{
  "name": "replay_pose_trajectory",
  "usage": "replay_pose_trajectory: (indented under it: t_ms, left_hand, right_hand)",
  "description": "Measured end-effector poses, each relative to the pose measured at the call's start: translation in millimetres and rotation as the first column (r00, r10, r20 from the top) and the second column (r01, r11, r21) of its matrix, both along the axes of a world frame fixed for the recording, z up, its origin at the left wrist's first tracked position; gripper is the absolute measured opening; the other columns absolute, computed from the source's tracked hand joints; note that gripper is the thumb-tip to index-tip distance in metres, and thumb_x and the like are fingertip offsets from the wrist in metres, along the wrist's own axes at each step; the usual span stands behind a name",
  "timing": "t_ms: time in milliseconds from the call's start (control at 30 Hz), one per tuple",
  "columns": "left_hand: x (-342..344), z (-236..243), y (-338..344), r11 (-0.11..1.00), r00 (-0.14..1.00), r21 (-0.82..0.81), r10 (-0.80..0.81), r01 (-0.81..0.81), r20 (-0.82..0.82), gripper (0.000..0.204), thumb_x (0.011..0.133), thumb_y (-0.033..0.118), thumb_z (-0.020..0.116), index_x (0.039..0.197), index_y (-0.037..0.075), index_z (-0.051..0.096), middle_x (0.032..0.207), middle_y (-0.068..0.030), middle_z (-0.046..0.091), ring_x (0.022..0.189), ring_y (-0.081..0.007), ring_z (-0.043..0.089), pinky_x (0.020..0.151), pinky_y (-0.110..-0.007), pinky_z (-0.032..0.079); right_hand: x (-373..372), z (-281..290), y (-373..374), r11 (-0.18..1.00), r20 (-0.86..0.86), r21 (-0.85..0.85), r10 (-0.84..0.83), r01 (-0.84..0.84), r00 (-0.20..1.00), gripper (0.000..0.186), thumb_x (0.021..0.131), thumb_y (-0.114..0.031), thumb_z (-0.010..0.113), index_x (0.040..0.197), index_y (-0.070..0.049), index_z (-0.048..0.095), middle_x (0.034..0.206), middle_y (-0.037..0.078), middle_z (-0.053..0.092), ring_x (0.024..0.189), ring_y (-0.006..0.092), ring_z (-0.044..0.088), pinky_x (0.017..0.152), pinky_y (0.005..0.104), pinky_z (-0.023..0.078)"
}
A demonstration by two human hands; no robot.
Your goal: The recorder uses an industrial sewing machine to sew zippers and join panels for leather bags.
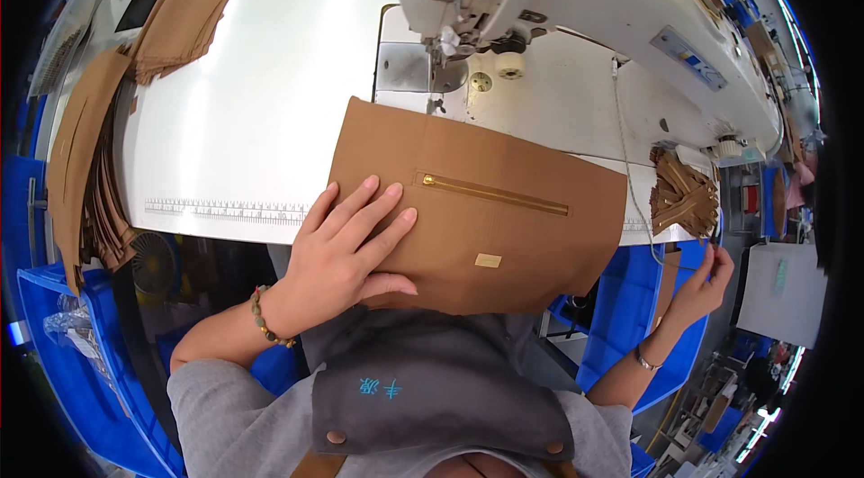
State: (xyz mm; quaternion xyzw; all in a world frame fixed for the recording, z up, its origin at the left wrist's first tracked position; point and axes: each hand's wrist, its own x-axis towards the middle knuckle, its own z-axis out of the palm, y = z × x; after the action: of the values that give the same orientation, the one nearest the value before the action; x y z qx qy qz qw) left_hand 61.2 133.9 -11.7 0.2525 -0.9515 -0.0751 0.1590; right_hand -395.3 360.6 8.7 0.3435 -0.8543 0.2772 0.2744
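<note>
A brown panel point(387, 154) lies on the white sewing table, its lower part hanging over the front edge toward my lap. It has a gold-toothed zipper point(495, 194) set in a slot and a small gold plate point(489, 260) below. My left hand point(346, 235) rests flat on the panel's left part, fingers spread. The panel's top edge is just in front of the presser foot point(436, 105) of a white sewing machine point(576, 10). Away at the table's right edge, my right hand point(702, 289) has its fingers closed beside a pile of brown zipper pieces point(684, 194); what they hold is unclear.
Stacked brown pieces point(193, 14) lie at the far left, with long brown strips point(81, 154) draped over the left edge. A ruler strip point(225, 210) runs along the front. Blue bins point(99, 361) flank me. A thin cord point(621, 127) hangs near the zipper pile.
</note>
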Motion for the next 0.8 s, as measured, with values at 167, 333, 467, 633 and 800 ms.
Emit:
replay_pose_trajectory:
  t_ms: [167,333,467,633,800]
  left_hand:
    - [-2,-19,-3,0.993,0.995,-0.115,0.004,-0.016,-0.101,0.078,0.076,0.069,0.074,0.137,0.020,0.071,0.143,-0.0096,0.067,0.135,-0.0328,0.061,0.114,-0.051,0.043]
    - [-3,-28,-2,0.973,0.991,-0.225,0.029,-0.058,-0.132,0.076,0.079,0.076,0.068,0.133,0.024,0.074,0.137,-0.0055,0.071,0.129,-0.0286,0.066,0.111,-0.045,0.047]
    - [-6,-32,-4,0.956,0.985,-0.282,0.029,-0.076,-0.168,0.073,0.082,0.079,0.064,0.130,0.025,0.075,0.133,-0.0036,0.073,0.124,-0.0267,0.069,0.104,-0.041,0.052]
    - [-6,-36,-5,0.945,0.983,-0.317,0.023,-0.081,-0.181,0.071,0.084,0.079,0.063,0.128,0.025,0.077,0.131,-0.0033,0.075,0.122,-0.0250,0.070,0.103,-0.039,0.052]
    - [-5,-39,-5,0.926,0.983,-0.368,0.011,-0.079,-0.182,0.070,0.086,0.079,0.061,0.126,0.025,0.078,0.130,-0.0034,0.075,0.121,-0.0242,0.071,0.101,-0.036,0.052]
  right_hand:
    - [71,23,-76,0.893,0.228,0.001,0.439,-0.451,0.869,0.018,0.108,-0.010,0.058,0.116,0.001,0.069,0.107,0.008,0.068,0.085,0.0153,0.063,0.076,0.0310,0.053]
    - [144,19,-175,0.518,0.292,0.228,0.771,-0.825,0.565,0.017,0.097,-0.012,0.068,0.111,-0.003,0.065,0.099,0.014,0.062,0.088,0.0282,0.066,0.075,0.0399,0.055]
    - [171,5,-223,0.379,0.050,0.483,0.888,-0.789,0.458,0.020,0.094,-0.019,0.071,0.109,-0.007,0.064,0.093,0.009,0.059,0.081,0.0239,0.065,0.068,0.0393,0.054]
    - [177,-11,-234,0.257,0.021,0.439,0.955,-0.861,0.296,0.020,0.093,-0.026,0.071,0.106,-0.011,0.065,0.087,0.002,0.058,0.072,0.0191,0.061,0.058,0.0339,0.051]
    - [155,-2,-248,0.405,-0.089,0.467,0.906,-0.786,0.415,0.019,0.093,-0.024,0.071,0.106,-0.011,0.067,0.088,0.001,0.061,0.070,0.0202,0.062,0.060,0.0353,0.051]
